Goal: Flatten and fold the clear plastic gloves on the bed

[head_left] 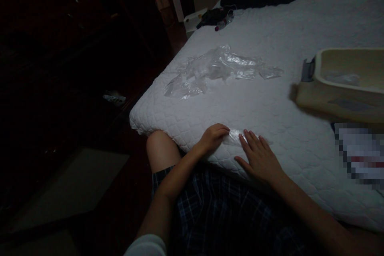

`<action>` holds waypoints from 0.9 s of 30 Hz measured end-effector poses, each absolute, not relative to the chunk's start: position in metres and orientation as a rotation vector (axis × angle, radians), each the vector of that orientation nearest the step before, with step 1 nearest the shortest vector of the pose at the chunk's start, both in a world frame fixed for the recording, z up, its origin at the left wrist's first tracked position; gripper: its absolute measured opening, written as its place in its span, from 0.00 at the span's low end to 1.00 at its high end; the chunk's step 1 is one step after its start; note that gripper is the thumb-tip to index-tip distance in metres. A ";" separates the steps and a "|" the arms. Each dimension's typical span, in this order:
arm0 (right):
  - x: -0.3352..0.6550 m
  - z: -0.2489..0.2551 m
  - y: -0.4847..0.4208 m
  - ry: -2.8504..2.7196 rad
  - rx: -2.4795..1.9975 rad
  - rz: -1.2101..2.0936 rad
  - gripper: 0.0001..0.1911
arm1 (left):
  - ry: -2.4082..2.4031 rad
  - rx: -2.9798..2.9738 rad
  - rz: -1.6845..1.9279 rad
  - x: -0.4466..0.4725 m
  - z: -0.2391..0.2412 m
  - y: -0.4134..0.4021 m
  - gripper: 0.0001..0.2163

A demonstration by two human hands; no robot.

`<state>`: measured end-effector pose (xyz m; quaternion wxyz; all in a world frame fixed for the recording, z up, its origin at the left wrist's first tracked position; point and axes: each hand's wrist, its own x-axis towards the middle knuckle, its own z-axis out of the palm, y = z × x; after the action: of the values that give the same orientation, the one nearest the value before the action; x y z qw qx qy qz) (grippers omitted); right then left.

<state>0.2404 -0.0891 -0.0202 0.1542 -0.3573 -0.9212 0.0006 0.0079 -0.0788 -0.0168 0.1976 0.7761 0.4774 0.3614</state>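
Observation:
A small clear plastic bag [235,137] lies flat near the front edge of the white quilted bed [270,100]. My left hand [213,137] has its fingers curled and pinches the bag's left end. My right hand [259,156] lies flat with fingers stretched out, its fingertips pressing on the bag's right part. Farther back on the bed sits a loose heap of several clear plastic bags [214,70].
A beige tub [345,84] with a clear bag inside rests on the bed at right. Dark items and a small bottle [220,18] lie at the far corner. The floor to the left is dark, with a pale mat [81,180].

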 end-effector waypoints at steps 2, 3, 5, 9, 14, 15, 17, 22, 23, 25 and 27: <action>0.240 -0.021 -0.089 -2.637 -1.038 -0.017 0.39 | 1.312 2.235 0.990 0.002 -0.011 -0.079 0.12; 0.240 -0.021 -0.089 -2.636 -1.039 -0.023 0.39 | 1.313 2.292 0.963 0.000 -0.007 -0.081 0.14; 0.239 -0.021 -0.089 -2.634 -1.038 -0.031 0.39 | 1.365 2.459 0.879 0.005 0.003 -0.089 0.16; 0.239 -0.024 -0.088 -2.634 -1.015 -0.047 0.40 | 1.463 2.785 0.663 0.034 0.013 -0.112 0.19; 0.241 -0.024 -0.087 -2.629 -1.035 -0.027 0.40 | 1.713 2.778 0.330 0.048 -0.007 -0.120 0.23; 0.242 -0.024 -0.087 -2.633 -1.037 -0.023 0.40 | 1.713 2.777 0.307 0.045 -0.010 -0.118 0.24; 0.243 -0.024 -0.086 -2.640 -1.025 -0.016 0.40 | 1.695 2.781 0.287 0.039 -0.015 -0.116 0.24; 0.247 -0.023 -0.082 -2.642 -1.036 -0.010 0.38 | 1.707 2.752 0.329 0.036 -0.015 -0.115 0.24; 0.248 -0.023 -0.081 -2.648 -1.048 -0.018 0.37 | 1.705 2.744 0.338 0.037 -0.015 -0.115 0.24; 0.253 -0.021 -0.078 -2.655 -1.086 -0.050 0.36 | 1.708 2.723 0.354 0.038 -0.016 -0.115 0.25; 0.260 -0.019 -0.074 -2.645 -1.158 -0.094 0.36 | 1.728 2.684 0.367 0.039 -0.018 -0.116 0.25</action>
<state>0.2600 -0.0741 -0.0190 0.1261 -0.3977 -0.9083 -0.0322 0.0385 -0.1155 -0.0183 -0.0358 0.8349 0.5373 0.1142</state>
